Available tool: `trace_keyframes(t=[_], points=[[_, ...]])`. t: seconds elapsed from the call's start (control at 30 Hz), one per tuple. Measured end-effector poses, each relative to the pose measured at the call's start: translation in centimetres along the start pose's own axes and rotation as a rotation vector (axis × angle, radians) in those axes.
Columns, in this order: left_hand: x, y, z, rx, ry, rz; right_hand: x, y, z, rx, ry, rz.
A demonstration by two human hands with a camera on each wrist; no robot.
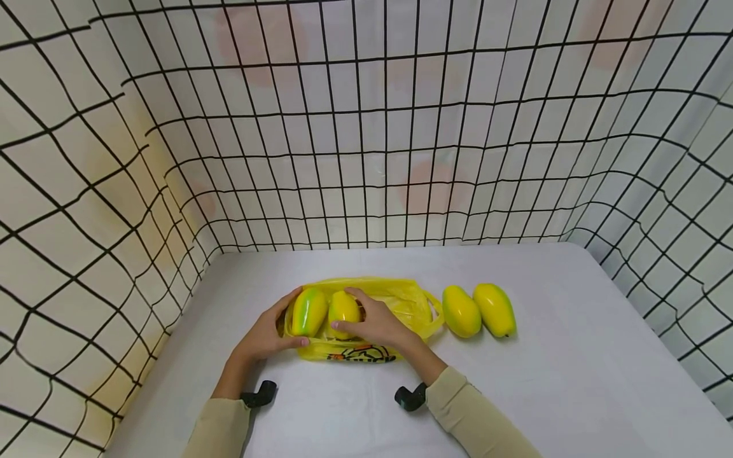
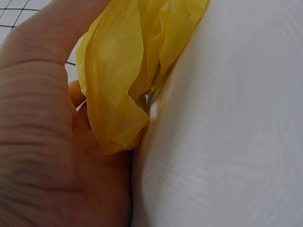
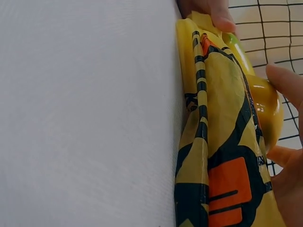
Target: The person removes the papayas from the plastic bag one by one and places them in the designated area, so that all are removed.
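Note:
A yellow plastic bag (image 1: 401,292) with black and orange print lies on its side on the table. Two yellow-green mangoes are at its left part, one mango (image 1: 310,312) on the left and another mango (image 1: 343,308) beside it. My left hand (image 1: 268,332) holds the bag's left end, with its thumb in front and fingers behind; in the left wrist view, crumpled bag plastic (image 2: 116,85) sits within that hand. With thumb and fingers, my right hand (image 1: 378,321) grips the second mango, seen above the printed bag side (image 3: 227,109) in the right wrist view.
Two more mangoes, one (image 1: 461,312) and another (image 1: 495,310), lie side by side right of the bag handle (image 1: 434,312). A white-covered table (image 1: 572,356) carries everything. Black wire mesh (image 1: 366,133) stands at the back and both sides.

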State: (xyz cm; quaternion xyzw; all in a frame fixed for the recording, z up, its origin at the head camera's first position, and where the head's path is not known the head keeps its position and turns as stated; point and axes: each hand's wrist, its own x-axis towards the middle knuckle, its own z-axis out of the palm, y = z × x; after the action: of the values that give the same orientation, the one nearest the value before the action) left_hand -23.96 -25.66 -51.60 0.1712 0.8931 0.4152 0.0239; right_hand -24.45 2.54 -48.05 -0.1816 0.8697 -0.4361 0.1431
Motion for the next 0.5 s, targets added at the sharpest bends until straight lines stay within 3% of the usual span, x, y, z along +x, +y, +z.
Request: trace_keyframes(t=[0.5], points=[[-0.18, 0.28, -0.09, 0.012, -0.001, -0.002, 0.14, 0.91, -0.20, 0.029, -0.003, -0.005]])
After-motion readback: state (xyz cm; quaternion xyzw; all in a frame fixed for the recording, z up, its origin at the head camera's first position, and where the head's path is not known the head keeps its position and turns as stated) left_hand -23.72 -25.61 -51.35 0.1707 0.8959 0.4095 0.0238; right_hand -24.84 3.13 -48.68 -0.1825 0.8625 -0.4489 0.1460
